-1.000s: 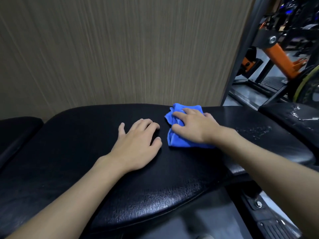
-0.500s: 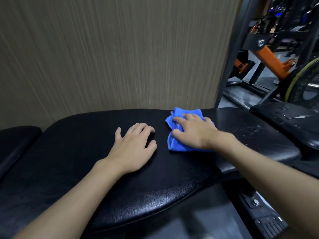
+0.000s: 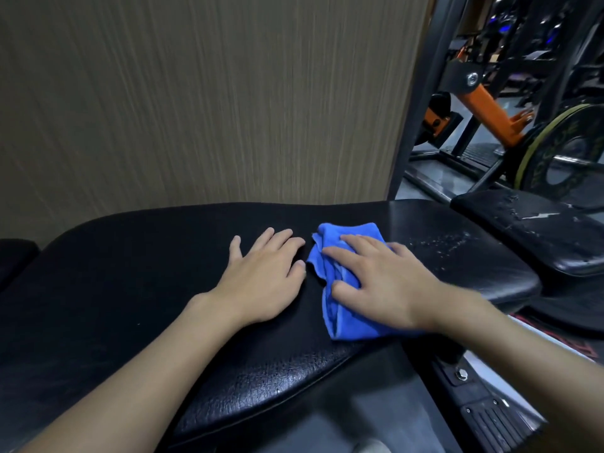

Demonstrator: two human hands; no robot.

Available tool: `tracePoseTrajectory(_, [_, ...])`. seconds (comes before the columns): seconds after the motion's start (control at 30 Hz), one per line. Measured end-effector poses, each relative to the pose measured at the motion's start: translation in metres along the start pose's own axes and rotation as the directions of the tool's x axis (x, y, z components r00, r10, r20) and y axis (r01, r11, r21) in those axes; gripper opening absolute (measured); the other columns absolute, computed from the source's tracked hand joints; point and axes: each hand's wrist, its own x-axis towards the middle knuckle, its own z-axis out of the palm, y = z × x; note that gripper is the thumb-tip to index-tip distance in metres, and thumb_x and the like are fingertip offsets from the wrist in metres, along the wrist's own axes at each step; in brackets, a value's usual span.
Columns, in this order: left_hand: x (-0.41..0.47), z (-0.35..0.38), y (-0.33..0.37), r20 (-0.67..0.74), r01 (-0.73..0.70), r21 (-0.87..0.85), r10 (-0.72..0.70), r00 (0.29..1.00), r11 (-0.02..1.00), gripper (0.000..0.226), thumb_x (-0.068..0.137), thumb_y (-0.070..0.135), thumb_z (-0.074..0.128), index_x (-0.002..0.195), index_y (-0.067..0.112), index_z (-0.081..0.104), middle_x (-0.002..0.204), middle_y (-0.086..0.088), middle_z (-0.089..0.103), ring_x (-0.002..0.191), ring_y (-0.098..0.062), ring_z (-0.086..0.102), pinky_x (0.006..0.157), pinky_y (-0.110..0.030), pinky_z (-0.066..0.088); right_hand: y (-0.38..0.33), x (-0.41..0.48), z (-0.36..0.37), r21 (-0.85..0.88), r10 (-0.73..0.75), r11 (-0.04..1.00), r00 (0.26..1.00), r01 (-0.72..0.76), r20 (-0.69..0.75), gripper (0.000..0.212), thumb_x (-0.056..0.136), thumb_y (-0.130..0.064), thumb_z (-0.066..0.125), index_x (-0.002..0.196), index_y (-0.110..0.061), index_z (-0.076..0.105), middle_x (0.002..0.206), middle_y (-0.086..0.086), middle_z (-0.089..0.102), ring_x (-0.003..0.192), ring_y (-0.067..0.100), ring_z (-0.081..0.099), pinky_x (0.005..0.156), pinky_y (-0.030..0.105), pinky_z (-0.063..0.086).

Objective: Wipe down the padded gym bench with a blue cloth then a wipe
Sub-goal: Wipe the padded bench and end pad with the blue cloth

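Observation:
The black padded gym bench (image 3: 137, 289) runs across the view in front of me. A crumpled blue cloth (image 3: 330, 256) lies on its pad, right of centre. My right hand (image 3: 379, 282) presses flat on the cloth, fingers spread over it and thumb against its near side. My left hand (image 3: 264, 279) rests flat and empty on the pad just left of the cloth, fingers apart. Wet droplets (image 3: 438, 243) speckle the pad to the right of the cloth. No wipe is in view.
A striped grey-brown wall panel (image 3: 196, 93) stands right behind the bench. A second black pad (image 3: 539, 230) with wet streaks sits at the right. Beyond it are an orange machine arm (image 3: 490, 109), a weight plate (image 3: 562, 152) and a dark steel upright (image 3: 421, 93).
My right hand has dragged the blue cloth a little toward me along the pad. My left hand stays flat in the same spot. My head has shifted, so the view has moved slightly.

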Motion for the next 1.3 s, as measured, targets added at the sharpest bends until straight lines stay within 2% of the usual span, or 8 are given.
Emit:
tracePoseTrajectory(0.23, [0.0,0.002,-0.001,-0.014,-0.003,0.011,0.003,1.0,1.0,0.048,0.1,0.042,0.023,0.148,0.034,0.026,0.161,0.014,0.012,0.148,-0.01,-0.001,0.116,-0.057,0.0,0.044,0.105,0.001,0.034,0.152,0.987,0.987,-0.154,0.055,0.063,0.085,-0.059,0.029,0.144,-0.039,0.035,0.151,0.0,0.036,0.142,0.023,0.027,0.112,0.055,0.022])
tracePoseTrajectory(0.37, [0.001,0.001,-0.002,-0.019,-0.006,-0.004,0.006,1.0,1.0,0.047,0.1,0.042,0.024,0.146,0.035,0.027,0.16,0.015,0.013,0.148,-0.008,0.0,0.117,-0.055,-0.001,0.055,0.135,-0.006,0.059,0.243,0.966,0.963,-0.251,0.114,0.064,0.086,-0.061,0.027,0.145,-0.04,0.035,0.151,0.003,0.035,0.14,0.031,0.029,0.109,0.056,0.023])
tracePoseTrajectory(0.5, [-0.001,-0.001,-0.002,-0.015,-0.002,-0.019,0.001,1.0,1.0,0.046,0.1,0.042,0.025,0.145,0.036,0.029,0.16,0.015,0.014,0.148,-0.007,0.001,0.118,-0.053,-0.001,0.052,0.122,0.0,0.048,0.227,0.972,0.972,-0.23,0.062,0.061,0.088,-0.057,0.029,0.145,-0.037,0.036,0.152,0.004,0.035,0.141,0.028,0.028,0.11,0.056,0.019])
tracePoseTrajectory(0.67, [-0.004,-0.002,0.0,-0.003,-0.001,-0.021,0.001,1.0,1.0,0.048,0.1,0.043,0.024,0.147,0.035,0.028,0.161,0.013,0.014,0.148,-0.008,0.001,0.118,-0.053,-0.001,0.046,0.056,0.004,-0.003,0.139,0.99,0.99,-0.139,0.002,0.056,0.092,-0.053,0.032,0.145,-0.036,0.036,0.152,0.002,0.036,0.143,0.021,0.026,0.114,0.051,0.019])
tracePoseTrajectory(0.83, [-0.005,-0.005,0.007,0.019,0.014,-0.022,-0.014,1.0,1.0,0.048,0.101,0.04,0.027,0.148,0.031,0.029,0.161,0.009,0.014,0.149,-0.014,0.001,0.117,-0.057,-0.001,0.038,-0.023,0.008,-0.052,0.073,0.996,0.994,-0.077,-0.079,0.079,0.074,-0.061,0.009,0.145,-0.039,0.034,0.154,-0.007,0.033,0.144,0.01,0.022,0.116,0.046,0.019])
tracePoseTrajectory(0.93, [-0.001,-0.007,0.016,0.022,-0.028,-0.041,0.029,0.999,0.999,0.05,0.099,0.044,0.03,0.148,0.031,0.03,0.161,0.01,0.013,0.149,-0.012,0.002,0.117,-0.058,0.0,0.039,-0.041,0.01,-0.078,0.054,0.995,0.994,-0.061,-0.094,0.078,0.074,-0.06,0.008,0.145,-0.04,0.034,0.154,-0.011,0.031,0.145,0.008,0.02,0.116,0.042,0.017])
tracePoseTrajectory(1.13, [0.019,0.005,0.035,0.052,-0.073,0.009,0.072,0.996,0.997,0.055,0.1,0.045,0.025,0.152,0.028,0.023,0.162,0.009,0.009,0.149,-0.014,0.0,0.116,-0.06,0.0,0.048,-0.005,-0.001,-0.007,0.09,0.996,0.996,-0.09,-0.019,0.077,0.074,-0.061,0.017,0.147,-0.04,0.03,0.155,-0.008,0.028,0.144,0.011,0.02,0.116,0.044,0.018])
tracePoseTrajectory(1.3, [0.021,0.01,0.033,0.048,-0.077,0.061,0.074,0.996,0.995,0.056,0.099,0.046,0.021,0.153,0.03,0.017,0.162,0.011,0.005,0.149,-0.013,-0.002,0.116,-0.059,0.0,0.078,0.068,-0.003,0.032,0.161,0.986,0.987,-0.162,0.027,0.071,0.077,-0.059,0.024,0.144,-0.038,0.037,0.145,-0.002,0.041,0.139,0.02,0.031,0.112,0.052,0.023])
